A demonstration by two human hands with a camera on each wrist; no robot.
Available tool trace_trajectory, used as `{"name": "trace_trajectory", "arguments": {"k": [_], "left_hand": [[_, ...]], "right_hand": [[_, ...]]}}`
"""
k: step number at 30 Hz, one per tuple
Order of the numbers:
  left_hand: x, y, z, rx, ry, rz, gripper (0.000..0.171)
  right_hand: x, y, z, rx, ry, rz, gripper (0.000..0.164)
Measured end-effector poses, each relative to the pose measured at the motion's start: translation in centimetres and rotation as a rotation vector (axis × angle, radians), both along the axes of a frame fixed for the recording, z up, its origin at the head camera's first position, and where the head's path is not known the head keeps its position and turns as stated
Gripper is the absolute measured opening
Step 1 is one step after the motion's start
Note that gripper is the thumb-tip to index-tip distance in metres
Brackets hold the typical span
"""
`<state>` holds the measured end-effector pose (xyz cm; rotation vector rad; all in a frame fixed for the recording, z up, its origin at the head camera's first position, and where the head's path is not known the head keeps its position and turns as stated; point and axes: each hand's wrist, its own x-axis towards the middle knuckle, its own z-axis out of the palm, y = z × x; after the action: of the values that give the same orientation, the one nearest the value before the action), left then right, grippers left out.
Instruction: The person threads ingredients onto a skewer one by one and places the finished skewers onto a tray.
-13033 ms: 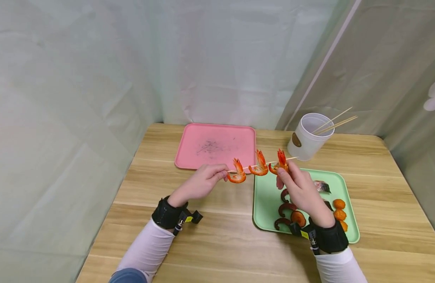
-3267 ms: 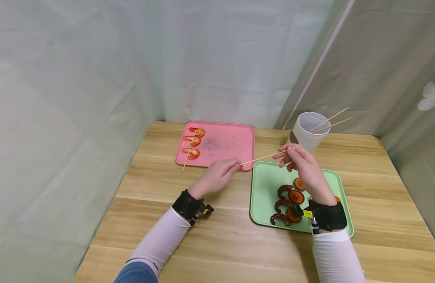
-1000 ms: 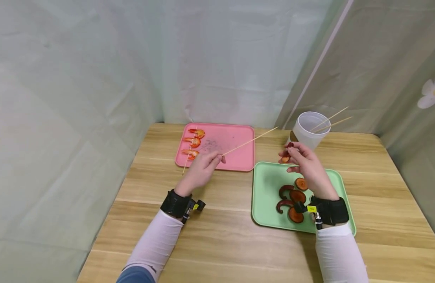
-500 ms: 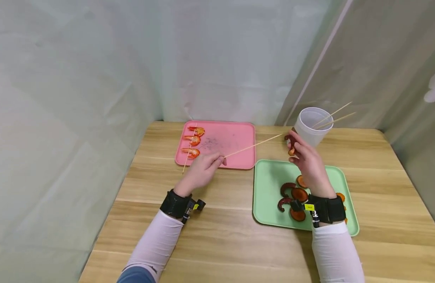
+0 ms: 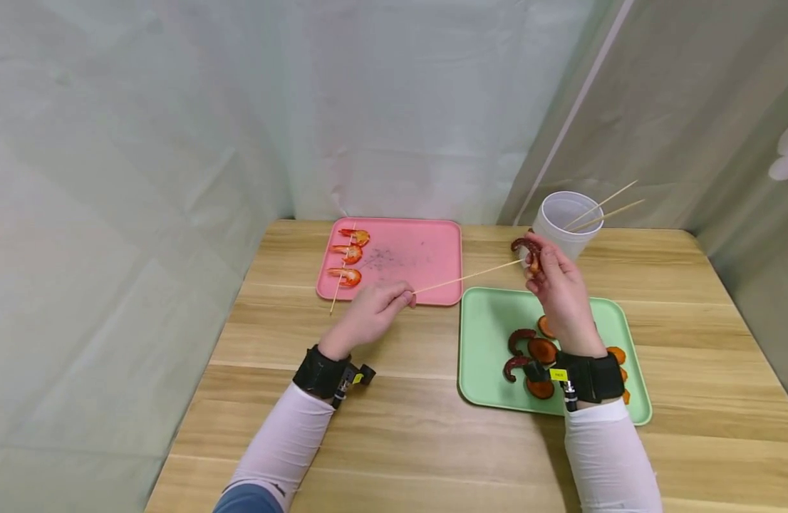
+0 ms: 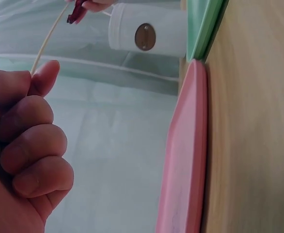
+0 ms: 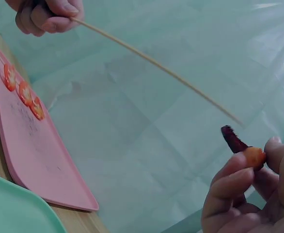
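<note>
My left hand grips a thin bamboo skewer near one end, its fingers curled in the left wrist view. Raised above the green tray, my right hand pinches a dark red octopus tentacle between thumb and fingers. In the right wrist view the skewer's free tip points toward the tentacle, with a small gap between them. Two more tentacles and several round brown-orange slices lie on the green tray, partly hidden by the right forearm.
A skewer of shrimp lies along the left side of the pink tray, its stick end over the front rim. Behind the right hand stands a white cup holding sticks. Orange balls sit at the green tray's right.
The shrimp skewer, earlier in both hands, now lies on the pink tray. My right hand has taken a tentacle from the green tray, and skewer tip and tentacle have come closer together.
</note>
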<state>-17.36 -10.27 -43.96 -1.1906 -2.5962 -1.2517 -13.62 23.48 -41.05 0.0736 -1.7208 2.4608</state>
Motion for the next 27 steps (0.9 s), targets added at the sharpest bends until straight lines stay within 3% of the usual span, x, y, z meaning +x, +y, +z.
{"name": "trace_trajectory", "arguments": {"k": [13,27], "left_hand": [[0.1,0.6,-0.6,-0.009,0.002,0.017,0.024],[0.3,0.6,-0.4,-0.024,0.010,0.010,0.025]], "right_hand": [[0.3,-0.8,0.0,0.068,-0.024,0.021,0.053],[0.4,-1.5,0.2,0.047,-0.054,0.003,0.046]]}}
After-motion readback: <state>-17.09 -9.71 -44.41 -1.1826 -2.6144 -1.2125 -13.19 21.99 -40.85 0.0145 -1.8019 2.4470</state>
